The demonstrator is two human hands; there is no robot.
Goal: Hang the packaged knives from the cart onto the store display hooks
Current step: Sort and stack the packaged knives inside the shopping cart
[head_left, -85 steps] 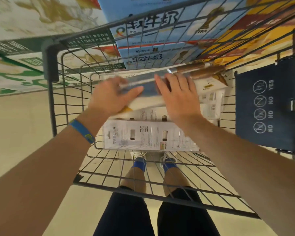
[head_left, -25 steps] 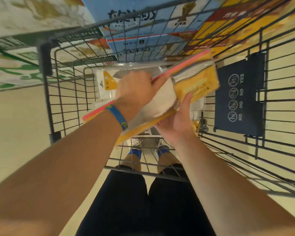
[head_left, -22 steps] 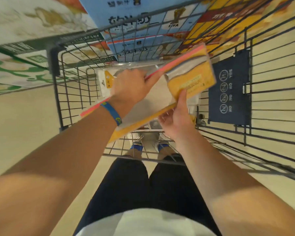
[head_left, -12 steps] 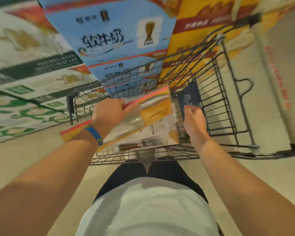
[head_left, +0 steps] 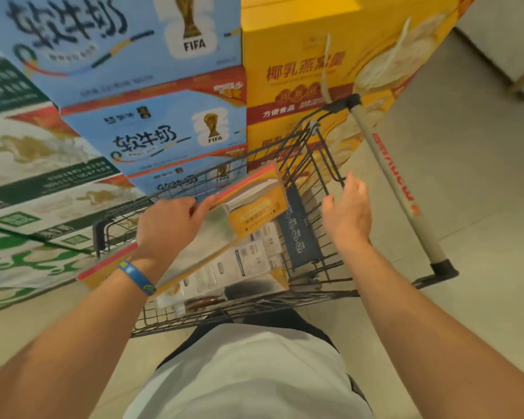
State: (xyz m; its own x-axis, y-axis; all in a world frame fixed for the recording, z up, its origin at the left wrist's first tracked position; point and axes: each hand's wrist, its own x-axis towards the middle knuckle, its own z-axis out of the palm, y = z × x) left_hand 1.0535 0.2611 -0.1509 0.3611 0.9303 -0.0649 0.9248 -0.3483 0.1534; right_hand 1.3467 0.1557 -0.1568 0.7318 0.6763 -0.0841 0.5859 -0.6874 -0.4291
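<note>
The left grip point(head_left: 167, 226) clutches knife packs point(head_left: 254, 204) above the cart point(head_left: 297, 294), seemingly bound for hooks; the right grip point(head_left: 347, 213) hovers slack, empty.

Cart point(head_left: 254, 302) metal wire; knife package point(head_left: 256, 208) glossy plastic; cartons point(head_left: 152, 131) printed cardboard

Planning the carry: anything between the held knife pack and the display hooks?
Cannot tell: no hooks are in view. The left hand grips the knife pack above the cart. Stacked cartons stand just beyond the cart; the right hand holds nothing.
</note>
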